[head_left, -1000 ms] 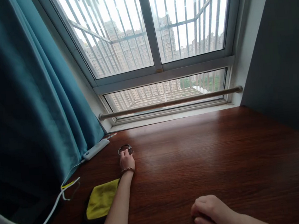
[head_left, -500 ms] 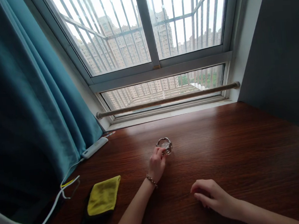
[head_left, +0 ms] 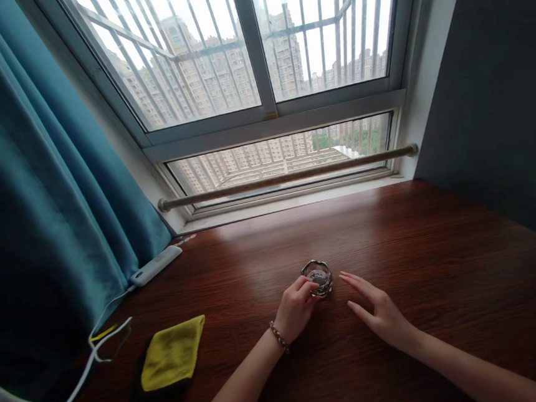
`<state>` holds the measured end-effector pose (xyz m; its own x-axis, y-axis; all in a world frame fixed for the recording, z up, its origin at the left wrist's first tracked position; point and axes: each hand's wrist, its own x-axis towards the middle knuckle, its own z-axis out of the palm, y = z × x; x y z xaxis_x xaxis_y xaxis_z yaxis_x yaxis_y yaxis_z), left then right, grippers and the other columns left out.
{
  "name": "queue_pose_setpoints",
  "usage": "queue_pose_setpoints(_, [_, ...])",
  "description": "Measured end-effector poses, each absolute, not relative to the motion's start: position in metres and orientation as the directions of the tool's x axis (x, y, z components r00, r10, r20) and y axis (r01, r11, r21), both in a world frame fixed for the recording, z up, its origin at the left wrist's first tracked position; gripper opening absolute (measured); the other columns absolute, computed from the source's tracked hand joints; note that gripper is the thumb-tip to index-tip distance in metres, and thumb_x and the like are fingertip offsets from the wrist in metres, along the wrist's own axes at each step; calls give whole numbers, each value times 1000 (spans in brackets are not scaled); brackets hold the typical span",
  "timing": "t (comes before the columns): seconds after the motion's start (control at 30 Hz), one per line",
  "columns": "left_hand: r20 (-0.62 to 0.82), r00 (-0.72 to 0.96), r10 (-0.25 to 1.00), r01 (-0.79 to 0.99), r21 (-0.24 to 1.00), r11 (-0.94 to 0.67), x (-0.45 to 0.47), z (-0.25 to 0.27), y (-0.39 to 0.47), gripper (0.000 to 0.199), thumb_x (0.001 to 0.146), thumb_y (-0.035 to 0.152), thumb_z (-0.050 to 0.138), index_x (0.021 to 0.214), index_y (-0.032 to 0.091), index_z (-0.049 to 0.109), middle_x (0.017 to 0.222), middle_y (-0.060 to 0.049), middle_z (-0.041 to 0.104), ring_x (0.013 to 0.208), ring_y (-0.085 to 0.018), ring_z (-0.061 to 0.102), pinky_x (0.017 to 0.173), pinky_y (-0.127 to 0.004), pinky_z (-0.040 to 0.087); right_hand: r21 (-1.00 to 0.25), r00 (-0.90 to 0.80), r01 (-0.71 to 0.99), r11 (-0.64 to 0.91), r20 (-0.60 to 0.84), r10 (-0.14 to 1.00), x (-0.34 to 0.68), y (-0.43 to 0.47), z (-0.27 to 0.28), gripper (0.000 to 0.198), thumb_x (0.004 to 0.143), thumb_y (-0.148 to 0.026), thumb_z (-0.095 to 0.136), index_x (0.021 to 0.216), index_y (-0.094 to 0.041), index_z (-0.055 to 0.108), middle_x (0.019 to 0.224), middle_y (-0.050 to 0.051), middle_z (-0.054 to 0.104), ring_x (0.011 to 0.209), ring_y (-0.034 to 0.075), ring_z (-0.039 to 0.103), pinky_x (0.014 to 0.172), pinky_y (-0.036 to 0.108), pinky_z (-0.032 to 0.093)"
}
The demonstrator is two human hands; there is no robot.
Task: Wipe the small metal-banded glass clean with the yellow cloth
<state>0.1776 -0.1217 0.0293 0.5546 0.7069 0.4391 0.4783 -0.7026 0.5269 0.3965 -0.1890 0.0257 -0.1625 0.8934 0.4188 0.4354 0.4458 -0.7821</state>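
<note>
A small round glass dish [head_left: 320,277], much like an ashtray, has a wavy, shiny rim and stands on the brown wooden tabletop [head_left: 393,234]. My left hand [head_left: 297,305] pinches its near left rim between fingers and thumb; a beaded bracelet [head_left: 280,337] circles that wrist. Just right of the dish, my right hand [head_left: 381,316] is open, its fingers stretched toward the rim without touching it.
To the left lies a yellow cloth [head_left: 173,353] with a dark edge. Beyond it are a white power strip [head_left: 157,265] and white cables [head_left: 83,370] beside a blue curtain [head_left: 57,150]. A rail [head_left: 289,177] crosses the window behind the table.
My left hand has brought the glass dish nearer and to the right. My right hand has moved up toward it and its curled fingers have straightened. The view has shifted slightly.
</note>
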Motion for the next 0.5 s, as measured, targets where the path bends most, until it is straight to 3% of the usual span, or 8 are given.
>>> queue_pose_setpoints(0.5, [377,587,717,433,602,-671,177,32,-122,12,81,15,54,91,19,59,90,-3,58,66,-9,51,62,-20,42,-755,-210,448,479,432,877,398,-187,25,48,86,-21,51,133,-21,42,133,6,46,123,24,41,105,42,33])
